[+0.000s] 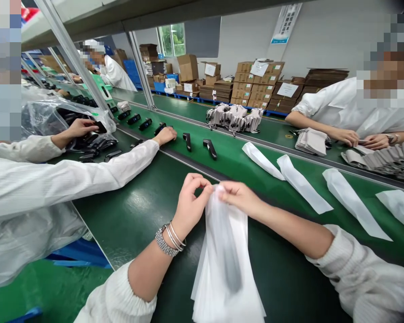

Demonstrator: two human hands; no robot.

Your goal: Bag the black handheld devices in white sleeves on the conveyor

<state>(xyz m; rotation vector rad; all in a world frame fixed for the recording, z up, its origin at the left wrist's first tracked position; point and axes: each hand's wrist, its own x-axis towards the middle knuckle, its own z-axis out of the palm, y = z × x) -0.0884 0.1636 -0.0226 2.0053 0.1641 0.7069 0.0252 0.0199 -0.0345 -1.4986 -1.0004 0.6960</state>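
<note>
Both my hands meet at the top end of a white translucent bag [226, 242], which has a long dark shape showing through it. My left hand [194, 199], with a watch and bangles at its wrist, pinches the bag's upper left edge between thumb and finger. On the other side, my right hand [239, 197] grips the same end with bent fingers. A fanned stack of white bags [205, 291] lies beneath on the green table. Just beyond my hands, two black handheld devices [209, 149] rest on the green belt.
Several filled white bags [305, 184] lie along the belt [229, 163] to the right. At left, a co-worker's sleeve [121, 166] reaches across to the black devices. Another co-worker's hands [373, 140] handle grey pouches [311, 141] across the belt. A metal post [141, 72] stands behind.
</note>
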